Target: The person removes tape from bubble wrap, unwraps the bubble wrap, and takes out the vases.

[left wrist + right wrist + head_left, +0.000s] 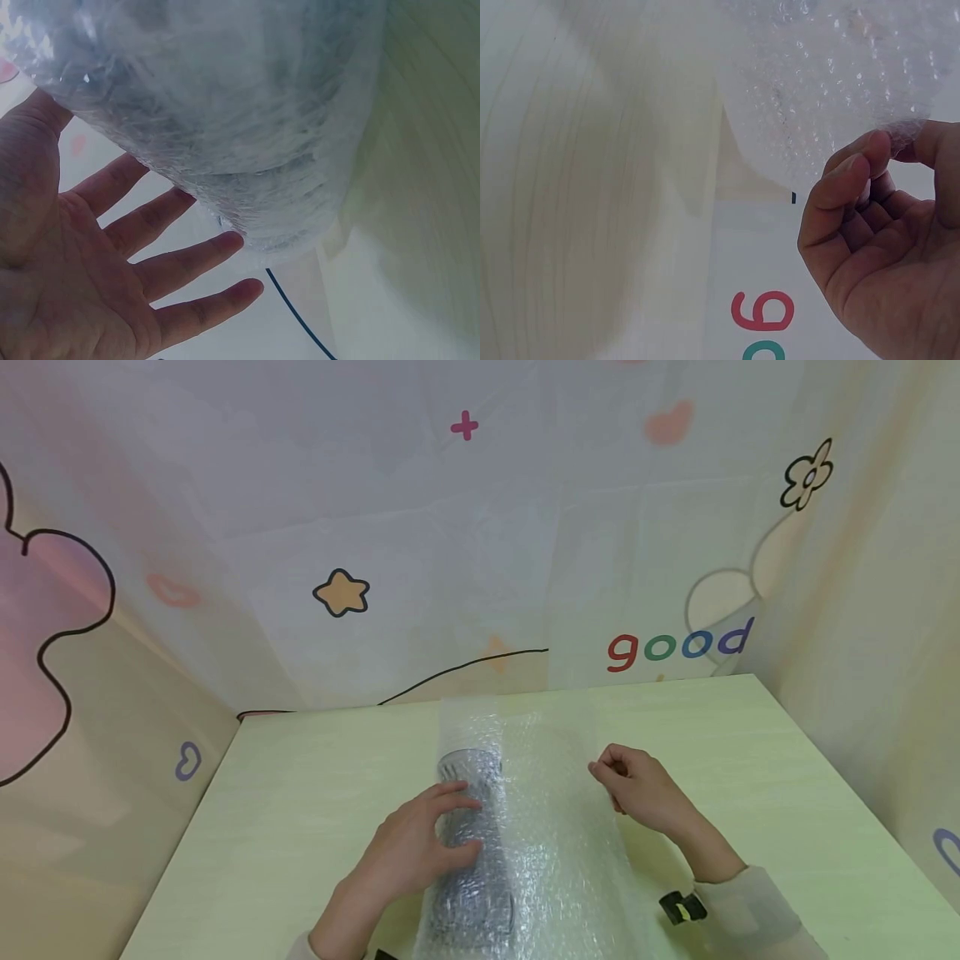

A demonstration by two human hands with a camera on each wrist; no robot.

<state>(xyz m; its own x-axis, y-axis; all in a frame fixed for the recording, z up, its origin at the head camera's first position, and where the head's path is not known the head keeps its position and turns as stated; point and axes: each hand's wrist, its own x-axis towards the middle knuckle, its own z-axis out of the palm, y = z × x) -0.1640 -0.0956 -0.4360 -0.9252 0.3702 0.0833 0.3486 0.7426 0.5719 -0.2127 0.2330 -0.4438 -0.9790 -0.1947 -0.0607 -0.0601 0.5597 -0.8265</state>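
Note:
A dark cylinder-like object (474, 893) lies lengthwise on the table under clear bubble wrap (558, 827); its exact kind is hidden by the wrap. My left hand (416, 843) rests on the wrapped object from its left side, fingers spread and only slightly bent. In the left wrist view, the fingers of that hand (112, 247) lie along the bulging wrap (247, 127). At the right edge of the sheet, my right hand (637, 785) pinches the bubble wrap. The right wrist view shows thumb and fingers of this hand (892, 232) gripping the sheet's edge (832, 82), which is lifted off the table.
The pale green-yellow table (315, 793) extends to both sides of the wrap. A printed cloth backdrop (420, 527) with a star, a flower and the word "good" stands behind and beside it. A black strap piece (682, 907) sits by the right sleeve.

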